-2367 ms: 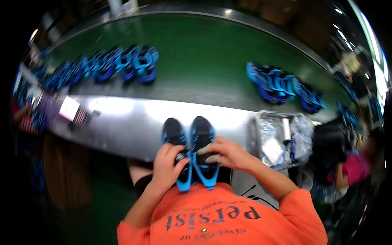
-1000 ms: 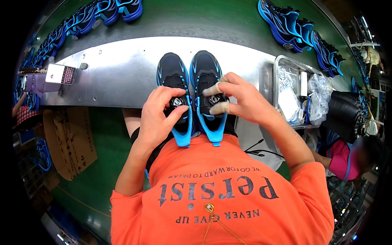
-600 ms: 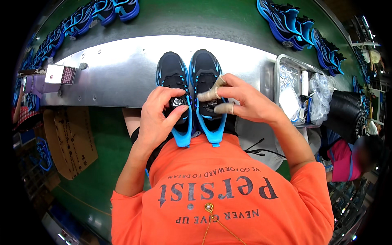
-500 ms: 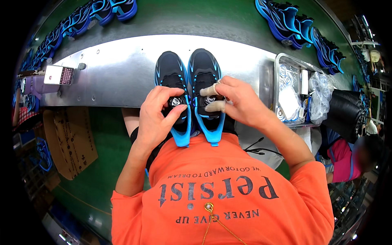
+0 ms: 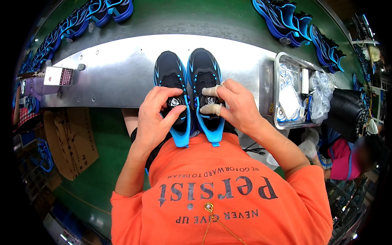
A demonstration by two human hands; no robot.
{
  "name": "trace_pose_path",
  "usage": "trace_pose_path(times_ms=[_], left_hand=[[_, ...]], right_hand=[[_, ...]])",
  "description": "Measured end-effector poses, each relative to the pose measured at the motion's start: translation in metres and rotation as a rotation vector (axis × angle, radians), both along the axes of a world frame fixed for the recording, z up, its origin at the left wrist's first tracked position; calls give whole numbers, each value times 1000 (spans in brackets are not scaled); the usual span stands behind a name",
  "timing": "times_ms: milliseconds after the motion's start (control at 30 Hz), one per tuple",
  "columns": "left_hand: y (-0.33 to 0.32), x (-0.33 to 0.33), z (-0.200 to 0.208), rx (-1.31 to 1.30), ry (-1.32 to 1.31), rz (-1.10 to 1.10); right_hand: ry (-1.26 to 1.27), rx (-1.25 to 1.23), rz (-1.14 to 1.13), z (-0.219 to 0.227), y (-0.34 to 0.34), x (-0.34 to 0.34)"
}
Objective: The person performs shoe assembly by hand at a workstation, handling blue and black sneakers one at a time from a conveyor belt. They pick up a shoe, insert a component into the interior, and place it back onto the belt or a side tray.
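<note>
A pair of black sneakers with bright blue linings and laces lies side by side over the table's front edge, toes pointing away from me. On the tongue of the left sneaker [image 5: 166,67] is a round lacing dial [image 5: 175,102]. My left hand [image 5: 152,116] has its thumb and fingers closed about that dial. A similar dial sits on the right sneaker [image 5: 203,65]. My right hand [image 5: 240,107], wearing pale finger cots on its thumb and a finger, pinches around this second dial. The blue heels hang toward my orange shirt.
Right of the sneakers stands a metal tray [image 5: 277,90] with round parts and plastic bags. More sneakers line the green table at far left [image 5: 98,12] and far right [image 5: 281,20]. A phone-like device [image 5: 59,76] is at left. Another person [image 5: 343,159] sits at right.
My right thumb and finger have closed in around the right dial. My left hand stays in place. At right, the other person's gloved hand has come into view beside the tray.
</note>
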State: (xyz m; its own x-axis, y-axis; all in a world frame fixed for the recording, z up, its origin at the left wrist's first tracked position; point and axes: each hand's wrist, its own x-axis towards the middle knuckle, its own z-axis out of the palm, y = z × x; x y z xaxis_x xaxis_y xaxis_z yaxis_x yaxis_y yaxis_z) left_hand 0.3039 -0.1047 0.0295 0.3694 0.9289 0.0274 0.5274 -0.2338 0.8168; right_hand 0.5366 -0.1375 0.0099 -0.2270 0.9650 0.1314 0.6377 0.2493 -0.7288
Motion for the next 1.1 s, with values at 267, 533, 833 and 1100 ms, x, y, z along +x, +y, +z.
trace_pose_path(times_ms=[267,533,833,1100], left_hand=[[2,-20,-14,-216,-176,-52],[6,-18,-12,-99,-117,-77],[-44,-32,11,28,-105,0],[-32,26,-15,-35,398,-394]], right_hand=[[114,-99,60,28,25,16],[78,-144,95,27,27,7],[64,-218,-38,25,26,28],[221,-432,-181,-3,6,17]])
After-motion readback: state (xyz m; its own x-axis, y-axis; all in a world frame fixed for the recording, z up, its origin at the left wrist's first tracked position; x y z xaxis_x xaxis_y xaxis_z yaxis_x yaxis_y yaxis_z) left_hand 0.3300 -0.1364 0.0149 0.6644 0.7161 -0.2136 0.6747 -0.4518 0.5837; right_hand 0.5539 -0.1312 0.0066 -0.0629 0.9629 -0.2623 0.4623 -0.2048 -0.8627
